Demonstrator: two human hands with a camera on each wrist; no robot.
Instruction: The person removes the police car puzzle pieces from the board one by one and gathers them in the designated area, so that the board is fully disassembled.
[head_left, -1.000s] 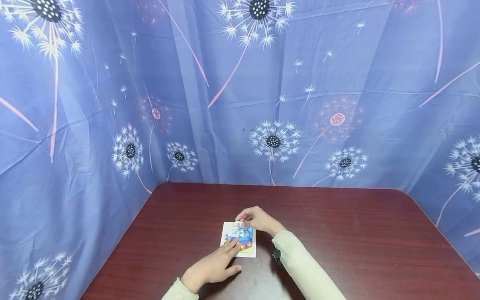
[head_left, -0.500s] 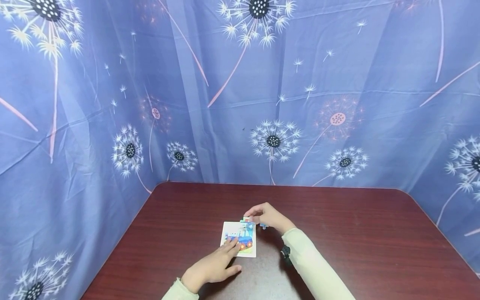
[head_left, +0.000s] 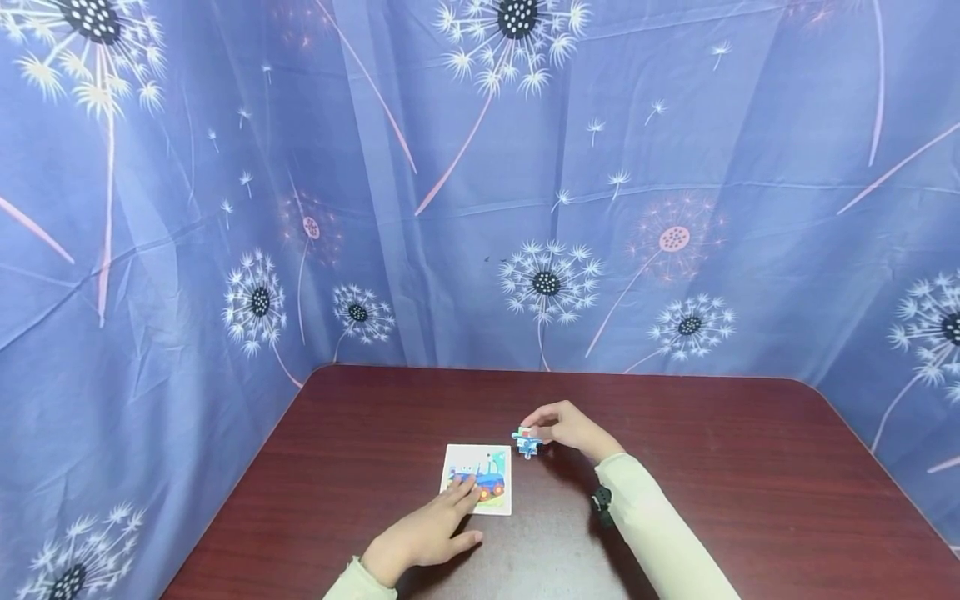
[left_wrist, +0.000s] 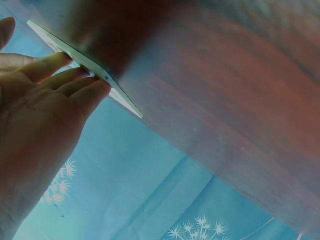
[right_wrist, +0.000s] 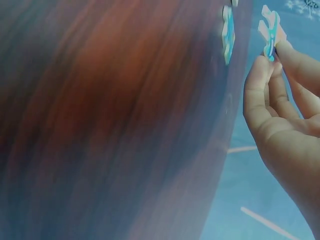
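A small square jigsaw puzzle (head_left: 489, 493) with a white border and a blue car picture lies flat on the table. My left hand (head_left: 427, 529) rests its straight fingers on the puzzle's lower left part, hiding some of it. The puzzle's edge (left_wrist: 90, 62) shows under those fingertips in the left wrist view. Right of the puzzle's upper corner, my right hand (head_left: 570, 427) pinches a puzzle piece (right_wrist: 271, 31) between thumb and fingers. Just under it, another blue puzzle piece (right_wrist: 228, 35) lies on the table, apart from the held one.
The dark red wooden table (head_left: 675, 467) extends around both hands. A blue curtain (head_left: 480, 167) with dandelion prints hangs along its back and sides. A black wrist camera (head_left: 602, 500) sits on the right sleeve.
My right hand has moved right, from the puzzle's top edge to beyond its upper right corner, carrying the pinched piece. The left hand has stayed in place.
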